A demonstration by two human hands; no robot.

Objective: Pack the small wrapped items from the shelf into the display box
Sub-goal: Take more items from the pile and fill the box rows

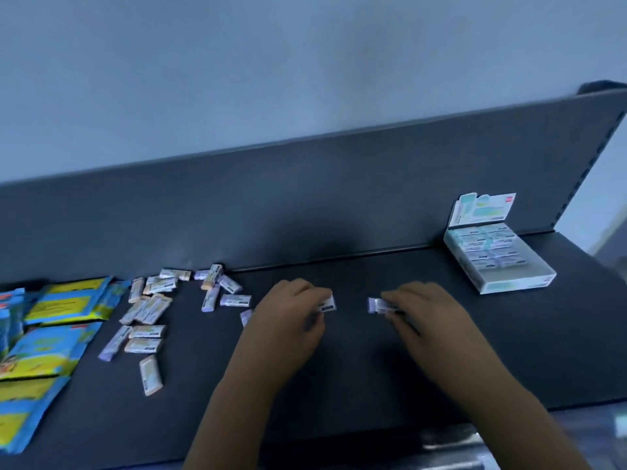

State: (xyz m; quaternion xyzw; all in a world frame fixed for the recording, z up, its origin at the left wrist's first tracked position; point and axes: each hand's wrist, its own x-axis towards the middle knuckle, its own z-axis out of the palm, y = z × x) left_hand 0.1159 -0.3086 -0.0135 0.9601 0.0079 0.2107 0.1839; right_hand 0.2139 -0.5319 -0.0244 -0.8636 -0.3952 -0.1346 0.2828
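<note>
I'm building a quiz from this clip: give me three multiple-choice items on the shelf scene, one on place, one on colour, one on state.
1. Where is the display box?
A. far left
B. right, by the back panel
C. in a hand

2. What colour is the shelf?
A. white
B. dark
C. red

3. What does the right hand hold?
A. nothing
B. a wrapped item
C. a pouch

Answers:
1 B, it stands right of both hands.
2 B, the surface looks near black.
3 B, a small item sticks out of its fingers.

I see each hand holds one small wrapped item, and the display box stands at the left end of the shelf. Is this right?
Not quite. In the head view the display box stands at the right end of the shelf. The left hand and right hand do each hold one small wrapped item.
</note>
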